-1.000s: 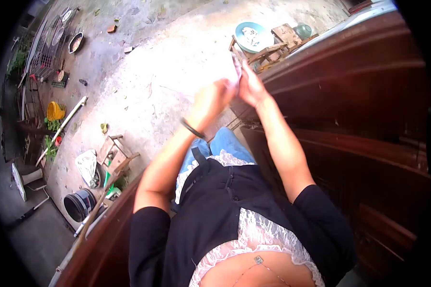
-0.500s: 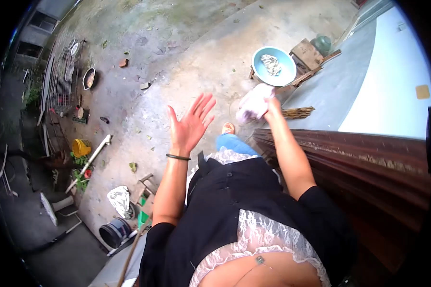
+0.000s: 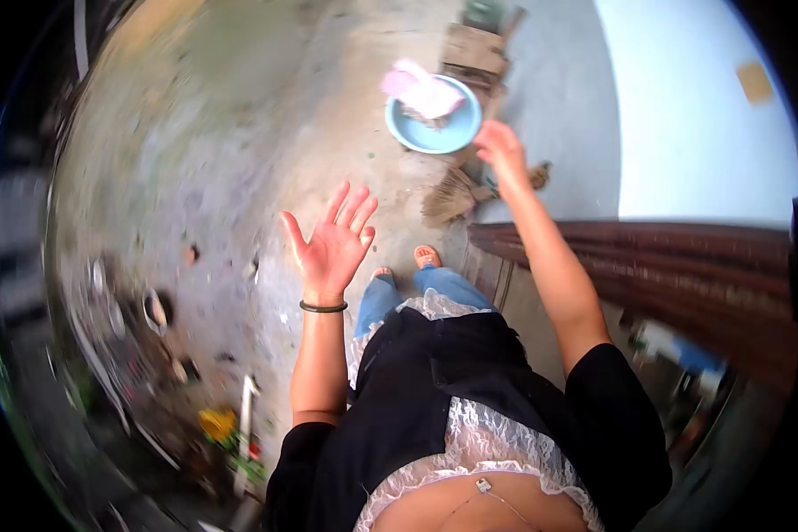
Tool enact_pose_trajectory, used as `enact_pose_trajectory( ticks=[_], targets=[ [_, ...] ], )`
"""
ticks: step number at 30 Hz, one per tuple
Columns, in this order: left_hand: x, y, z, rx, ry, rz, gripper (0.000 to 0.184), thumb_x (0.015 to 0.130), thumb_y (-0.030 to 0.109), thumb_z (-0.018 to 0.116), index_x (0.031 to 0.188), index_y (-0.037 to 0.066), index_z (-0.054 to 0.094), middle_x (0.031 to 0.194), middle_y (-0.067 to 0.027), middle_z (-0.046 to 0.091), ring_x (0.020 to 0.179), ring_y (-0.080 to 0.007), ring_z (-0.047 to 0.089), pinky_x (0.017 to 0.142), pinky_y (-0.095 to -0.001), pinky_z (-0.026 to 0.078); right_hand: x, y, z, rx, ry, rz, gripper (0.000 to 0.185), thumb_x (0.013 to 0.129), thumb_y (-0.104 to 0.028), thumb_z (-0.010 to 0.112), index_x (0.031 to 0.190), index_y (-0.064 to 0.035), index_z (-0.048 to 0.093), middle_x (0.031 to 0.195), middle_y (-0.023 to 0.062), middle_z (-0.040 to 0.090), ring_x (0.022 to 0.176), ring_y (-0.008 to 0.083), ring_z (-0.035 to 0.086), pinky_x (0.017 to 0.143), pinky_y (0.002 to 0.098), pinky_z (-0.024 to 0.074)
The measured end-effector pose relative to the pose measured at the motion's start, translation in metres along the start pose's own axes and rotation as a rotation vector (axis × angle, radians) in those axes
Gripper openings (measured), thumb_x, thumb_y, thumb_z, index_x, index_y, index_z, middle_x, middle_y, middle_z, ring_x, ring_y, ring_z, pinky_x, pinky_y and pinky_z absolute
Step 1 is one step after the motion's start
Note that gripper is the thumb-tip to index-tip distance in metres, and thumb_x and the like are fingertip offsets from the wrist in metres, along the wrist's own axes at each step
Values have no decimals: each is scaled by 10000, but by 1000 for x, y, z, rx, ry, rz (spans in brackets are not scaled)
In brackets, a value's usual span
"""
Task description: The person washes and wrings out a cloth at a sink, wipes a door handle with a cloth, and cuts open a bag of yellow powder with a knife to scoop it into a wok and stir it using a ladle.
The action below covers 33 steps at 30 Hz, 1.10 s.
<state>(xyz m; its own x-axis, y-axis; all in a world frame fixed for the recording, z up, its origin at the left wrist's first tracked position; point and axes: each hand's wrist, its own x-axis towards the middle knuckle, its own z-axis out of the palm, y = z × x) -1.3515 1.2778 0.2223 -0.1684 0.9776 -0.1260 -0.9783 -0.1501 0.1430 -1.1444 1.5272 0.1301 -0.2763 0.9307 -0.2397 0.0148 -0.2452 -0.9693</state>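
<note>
Left hand [image 3: 331, 254]: palm up, fingers spread, empty. Right hand [image 3: 500, 144]: blurred, partly open, fingers loosely bent, empty, near rim of blue basin [image 3: 433, 142]. Pink-white cloth [image 3: 423, 91]: beyond both hands, up and left of right hand, over basin and past its far-left rim; contact unclear.

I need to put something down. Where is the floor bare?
Bare floor spreads left of the blue basin, down to the left hand. It is crowded around the wooden stool and broom beside the basin, and at lower left around the yellow bucket and white pipe.
</note>
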Motion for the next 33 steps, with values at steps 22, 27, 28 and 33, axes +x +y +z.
enact_pose_trajectory(
  ticks=[22,27,28,33],
  targets=[
    [-4,-376,-34,688,-3,-1286,257,912,303,534,891,59,611,775,-41,621,703,-149,575,654,-252,460,-481,171,-302,586,1228,256,333,886,-329,574,975,-9,592,916,151,659,804,256,664,690,364,545],
    [-81,-570,65,1048,-414,-1364,175,929,248,534,878,88,586,789,-11,581,747,-111,536,698,-244,422,-598,298,-541,935,1437,-452,240,879,-230,538,1017,-34,561,872,113,620,736,244,623,632,379,527],
    [-110,-601,77,1106,-611,-1356,155,925,234,545,889,89,587,805,-7,575,762,-102,527,707,-243,414,-621,230,-564,991,1772,-312,211,896,-176,527,1047,-29,545,864,124,621,726,236,622,600,372,533],
    [-162,-714,163,1093,-1307,-1291,105,877,64,603,973,25,584,904,11,577,855,-61,518,774,-204,400,-702,100,-686,1548,1949,-622,163,915,-159,429,912,-19,512,810,136,634,704,243,638,614,404,554]
  ],
)
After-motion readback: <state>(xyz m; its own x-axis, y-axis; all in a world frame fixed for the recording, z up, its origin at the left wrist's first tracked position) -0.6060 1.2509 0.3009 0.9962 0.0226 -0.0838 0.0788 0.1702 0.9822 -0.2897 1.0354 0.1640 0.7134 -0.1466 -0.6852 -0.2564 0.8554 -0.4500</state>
